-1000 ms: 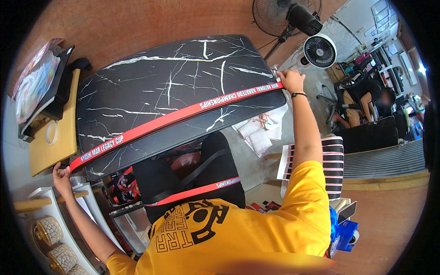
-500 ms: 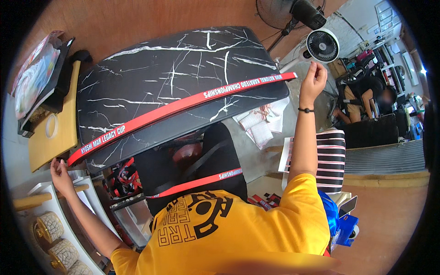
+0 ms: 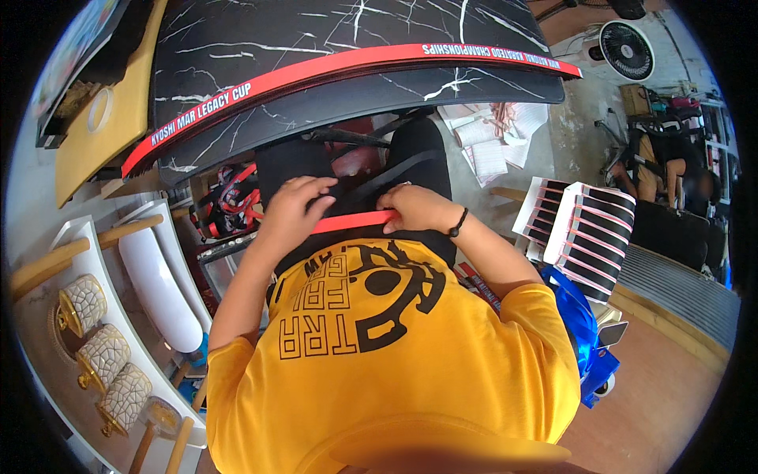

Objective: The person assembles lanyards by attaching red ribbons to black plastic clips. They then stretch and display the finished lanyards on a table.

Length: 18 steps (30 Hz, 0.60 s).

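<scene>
A red ribbon (image 3: 353, 222) with white print lies across my lap, against the black cloth. My right hand (image 3: 418, 208) pinches it at the right, thumb and fingers closed on the strip. At its left side, my left hand (image 3: 298, 209) hovers with thumb and fingers apart, seemingly holding nothing. Further off, a stack of long red printed ribbons (image 3: 339, 63) stretches in a curve over the black marble-patterned table (image 3: 308, 31), both ends overhanging the table edges.
Striped black, white and pink ribbon bundles (image 3: 600, 237) stand to the right, near a blue shiny bag (image 3: 570, 308). White papers (image 3: 485, 150) lie below the table. A white shelf (image 3: 150, 347) holds patterned canisters (image 3: 106, 355) at left. A fan (image 3: 626, 49) and another person (image 3: 663, 162) are far right.
Both hands have come from the two ends of the ribbon stack at the table in to my lap. My right hand has taken hold of the ribbon there. The view has tilted down.
</scene>
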Each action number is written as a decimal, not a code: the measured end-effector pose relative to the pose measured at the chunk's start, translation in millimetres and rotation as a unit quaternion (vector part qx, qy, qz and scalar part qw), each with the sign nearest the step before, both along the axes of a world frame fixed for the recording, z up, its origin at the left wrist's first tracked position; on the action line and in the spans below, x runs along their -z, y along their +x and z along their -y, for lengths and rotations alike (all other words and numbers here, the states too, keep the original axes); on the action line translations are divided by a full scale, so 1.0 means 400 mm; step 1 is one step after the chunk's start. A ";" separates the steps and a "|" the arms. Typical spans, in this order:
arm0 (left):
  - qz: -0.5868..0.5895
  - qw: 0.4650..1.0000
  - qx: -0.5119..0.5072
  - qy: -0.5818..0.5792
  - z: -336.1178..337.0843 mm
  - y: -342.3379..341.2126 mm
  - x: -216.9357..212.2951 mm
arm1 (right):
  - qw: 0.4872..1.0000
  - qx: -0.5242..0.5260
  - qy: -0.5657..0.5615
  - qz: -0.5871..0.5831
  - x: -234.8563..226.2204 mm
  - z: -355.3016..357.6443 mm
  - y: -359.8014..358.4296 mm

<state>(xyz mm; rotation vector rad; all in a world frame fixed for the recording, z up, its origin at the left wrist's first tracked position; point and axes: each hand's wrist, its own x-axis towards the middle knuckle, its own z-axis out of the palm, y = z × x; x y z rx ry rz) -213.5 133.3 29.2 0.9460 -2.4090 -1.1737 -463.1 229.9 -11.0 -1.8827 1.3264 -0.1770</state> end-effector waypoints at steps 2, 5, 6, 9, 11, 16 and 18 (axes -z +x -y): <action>0.036 0.996 0.029 0.071 -0.021 -0.020 0.040 | 0.999 -0.015 0.033 -0.012 0.013 -0.013 0.017; 0.062 0.992 0.101 0.043 -0.049 -0.038 0.067 | 0.999 0.025 0.015 0.028 0.007 -0.011 0.018; 0.066 0.989 0.107 0.078 -0.053 -0.040 0.067 | 0.994 0.052 0.068 0.068 0.001 -0.008 0.009; 0.098 0.967 0.114 0.206 -0.039 -0.026 0.049 | 0.971 0.104 0.175 0.122 -0.024 0.004 -0.039; 0.057 0.956 0.096 0.270 -0.009 0.015 0.027 | 0.975 0.110 0.144 0.124 -0.042 0.008 -0.078; 0.036 0.928 0.033 0.370 0.048 0.194 -0.028 | 0.927 0.215 0.173 0.254 -0.098 0.012 -0.198; 0.030 0.926 0.017 0.375 0.064 0.268 -0.044 | 0.931 0.235 0.160 0.229 -0.114 0.022 -0.233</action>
